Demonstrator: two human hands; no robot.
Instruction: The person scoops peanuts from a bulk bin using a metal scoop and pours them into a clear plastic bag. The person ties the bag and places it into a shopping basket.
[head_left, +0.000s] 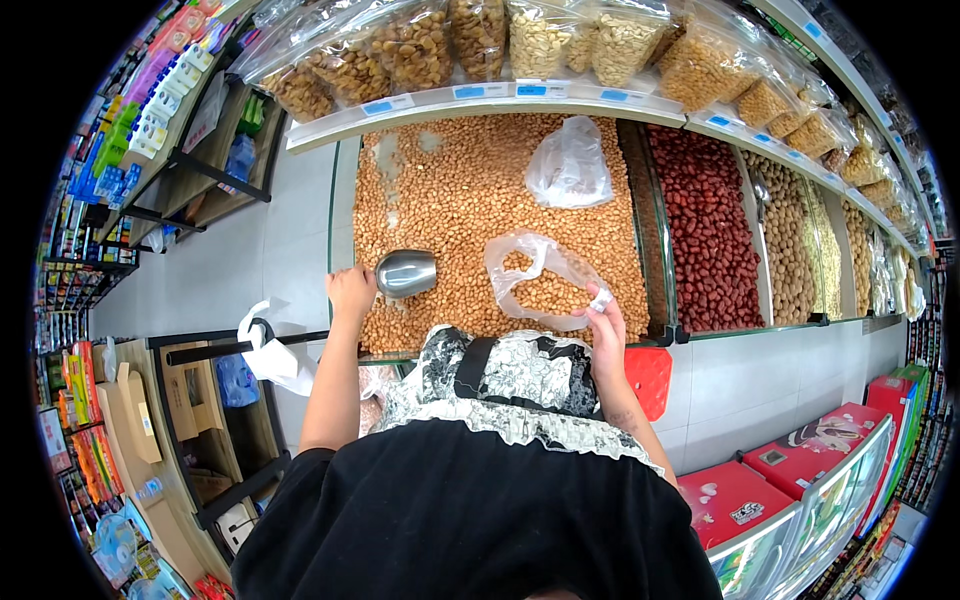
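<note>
My left hand (352, 291) grips the handle of a metal scoop (406, 274) at the left side of a wide glass-walled bin. The scoop rests at the surface of light-brown nuts, which look like shelled peanuts (442, 202). In my right hand (604, 319) is the rim of a thin clear plastic bag (504, 262), pinched between the fingers. Its mouth is spread toward me, and nuts show within the ring; whether they lie inside the bag or beneath it I cannot tell. Farther back, another plastic bag (571, 166) lies on the nuts.
Right of a glass divider are dried red dates (705, 225) and a bin of round brown nuts (784, 240). A shelf edge (495, 97) with bagged snacks crosses above. A red stool (649, 382) stands near my right arm. White bags (274, 356) hang from a bar at left.
</note>
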